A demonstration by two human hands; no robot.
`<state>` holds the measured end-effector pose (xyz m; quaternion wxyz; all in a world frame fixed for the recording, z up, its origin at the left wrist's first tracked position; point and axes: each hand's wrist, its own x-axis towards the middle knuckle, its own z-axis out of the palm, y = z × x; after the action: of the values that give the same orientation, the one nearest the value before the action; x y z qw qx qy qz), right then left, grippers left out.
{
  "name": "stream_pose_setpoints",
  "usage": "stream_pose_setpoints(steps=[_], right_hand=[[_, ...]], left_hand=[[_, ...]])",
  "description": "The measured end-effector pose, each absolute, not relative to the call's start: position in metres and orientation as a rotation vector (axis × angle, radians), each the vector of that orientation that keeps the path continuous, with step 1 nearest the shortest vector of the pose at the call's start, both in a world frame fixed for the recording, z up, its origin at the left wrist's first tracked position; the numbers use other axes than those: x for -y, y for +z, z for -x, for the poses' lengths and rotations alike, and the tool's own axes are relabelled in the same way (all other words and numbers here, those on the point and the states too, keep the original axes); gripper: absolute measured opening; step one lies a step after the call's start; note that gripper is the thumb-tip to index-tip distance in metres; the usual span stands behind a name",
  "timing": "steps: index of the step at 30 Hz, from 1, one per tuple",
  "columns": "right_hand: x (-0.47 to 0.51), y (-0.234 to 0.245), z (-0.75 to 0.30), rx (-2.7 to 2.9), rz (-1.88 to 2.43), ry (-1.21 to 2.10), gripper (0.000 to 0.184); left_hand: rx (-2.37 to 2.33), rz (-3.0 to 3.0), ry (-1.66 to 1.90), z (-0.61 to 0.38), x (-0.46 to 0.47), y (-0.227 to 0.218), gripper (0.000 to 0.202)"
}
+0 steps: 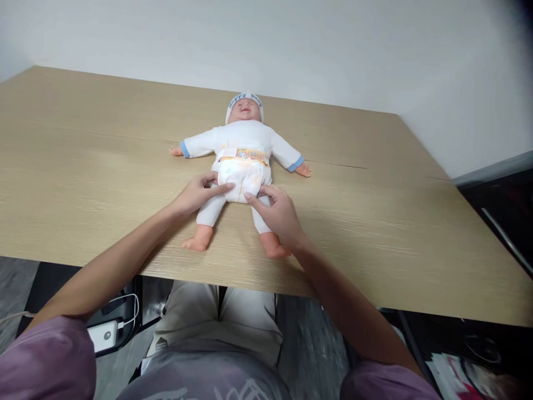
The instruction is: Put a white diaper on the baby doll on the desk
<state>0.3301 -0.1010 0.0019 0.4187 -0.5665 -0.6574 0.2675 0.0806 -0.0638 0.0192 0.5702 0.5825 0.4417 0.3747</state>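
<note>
A baby doll (pixel 244 132) in a white outfit with blue cuffs and a white cap lies face up on the wooden table (pixel 104 183), arms spread and feet towards me. Around its hips sits a white diaper (pixel 240 179) with an orange patterned waistband. My left hand (pixel 204 191) pinches the diaper's edge at the leg on the left, thumb on top. At the opposite leg edge, my right hand (pixel 275 210) pinches the diaper between thumb and fingers. Some fingertips of both hands are hidden by the diaper and legs.
A white wall (pixel 266 50) rises behind the table. Below the front edge on the left, a white power bank (pixel 103 335) with a cable lies on a dark seat. Papers (pixel 452 375) show at the lower right, and a dark cabinet (pixel 503 205) stands beyond the right edge.
</note>
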Motion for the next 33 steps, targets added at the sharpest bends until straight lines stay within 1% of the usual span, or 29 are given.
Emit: stream_pose_setpoints(steps=[4,8,12,17,23,27,30,33], right_hand=[[0.097,0.002,-0.332,1.578,1.353,0.845,0.039],[0.099,0.003,-0.331,1.600,1.380,0.783,0.039],[0.101,0.003,-0.329,1.661,1.406,0.688,0.035],[0.098,0.002,-0.329,1.654,1.338,0.782,0.032],[0.095,0.002,-0.329,1.516,1.276,0.975,0.041],[0.096,0.005,-0.327,1.444,1.241,1.076,0.043],[0.096,0.006,-0.326,1.430,1.240,1.076,0.044],[0.096,0.004,-0.326,1.415,1.278,1.044,0.053]], left_hand=[[-1.063,-1.412,0.920,-0.082,0.068,0.020,0.054],[-1.109,-1.619,0.905,-0.082,0.070,0.021,0.049],[-1.114,-1.685,0.888,-0.085,0.069,0.022,0.051],[-1.064,-1.546,0.887,-0.085,0.067,0.024,0.048],[-0.991,-1.324,0.910,-0.088,0.068,0.023,0.055],[-0.998,-1.308,0.941,-0.090,0.070,0.021,0.059],[-1.024,-1.339,0.972,-0.091,0.071,0.020,0.058],[-1.032,-1.352,1.002,-0.092,0.071,0.019,0.059]])
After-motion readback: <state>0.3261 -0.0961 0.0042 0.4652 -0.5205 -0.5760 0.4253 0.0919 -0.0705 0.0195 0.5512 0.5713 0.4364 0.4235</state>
